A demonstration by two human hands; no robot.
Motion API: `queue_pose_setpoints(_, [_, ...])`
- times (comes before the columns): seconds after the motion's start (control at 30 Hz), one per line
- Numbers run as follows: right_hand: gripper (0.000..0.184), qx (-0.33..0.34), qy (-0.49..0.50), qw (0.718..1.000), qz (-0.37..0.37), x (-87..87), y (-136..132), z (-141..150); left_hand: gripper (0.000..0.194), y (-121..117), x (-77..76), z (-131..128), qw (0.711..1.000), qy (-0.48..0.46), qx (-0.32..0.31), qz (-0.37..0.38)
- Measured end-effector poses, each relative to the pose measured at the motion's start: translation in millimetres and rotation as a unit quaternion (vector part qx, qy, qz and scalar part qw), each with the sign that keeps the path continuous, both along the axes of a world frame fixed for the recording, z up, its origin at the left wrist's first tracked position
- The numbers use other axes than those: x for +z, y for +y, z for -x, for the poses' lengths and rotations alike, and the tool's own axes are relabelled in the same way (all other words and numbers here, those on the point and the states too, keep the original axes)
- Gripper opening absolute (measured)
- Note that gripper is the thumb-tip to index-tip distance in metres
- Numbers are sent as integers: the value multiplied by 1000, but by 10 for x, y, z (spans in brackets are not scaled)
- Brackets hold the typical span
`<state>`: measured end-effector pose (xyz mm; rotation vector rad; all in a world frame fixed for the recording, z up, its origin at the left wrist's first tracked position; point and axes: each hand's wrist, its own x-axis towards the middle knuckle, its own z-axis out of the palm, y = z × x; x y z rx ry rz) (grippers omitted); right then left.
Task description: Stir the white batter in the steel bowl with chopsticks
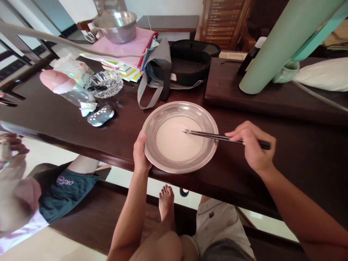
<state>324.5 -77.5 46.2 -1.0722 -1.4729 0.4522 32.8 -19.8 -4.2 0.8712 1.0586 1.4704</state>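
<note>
A round steel bowl [152, 156] sits at the front edge of the dark table, with a smooth whitish mixture [176, 143] in it. My left hand [140, 154] grips the bowl's left rim, thumb on top and fingers hidden below. In my right hand [255, 145] is a pair of dark chopsticks [214, 136], held closed around their thick ends. Their tips reach over the bowl and touch the mixture near its middle.
Behind the bowl lie a grey and black bag [187, 69] and stacked books [122, 70] under a metal basin [116, 29]. To the left are a glass ashtray [106, 85] and a grey remote [100, 116]. A green cylinder [274, 50] leans at right. Another person [67, 192] sits at left.
</note>
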Motion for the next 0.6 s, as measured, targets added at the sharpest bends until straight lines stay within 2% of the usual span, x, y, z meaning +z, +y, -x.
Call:
queue_pose_setpoints(0.07, [39,-13,53,998,-15,-6,-1,3,40,0,1,0,1000,4,-5,3])
queue_pose_setpoints(0.1, [40,5,51,999,-7,-6,-4,9,41,0,2,-1,1000,5,-5,4])
queue_pose_setpoints(0.2, [31,66,-32,996,40,1,-9,27,39,-2,4,-4,1000,1,5,3])
queue_pose_setpoints(0.27, [27,45,-51,997,40,-2,-7,23,37,-3,4,-5,1000,-6,9,1])
queue_pose_setpoints(0.37, [35,-12,22,1000,-3,-20,0,5,37,-1,3,-1,1000,-10,3,2])
queue_pose_setpoints(0.43, [37,14,28,1000,-1,-26,-1,6,38,2,1,2,1000,-5,0,4])
queue_pose_setpoints(0.53, [28,68,-52,995,41,-17,-6,18,38,4,-2,3,1000,1,5,3])
queue_pose_setpoints(0.6, [27,39,-52,997,43,-12,-6,15,37,4,-3,1,1000,1,6,-1])
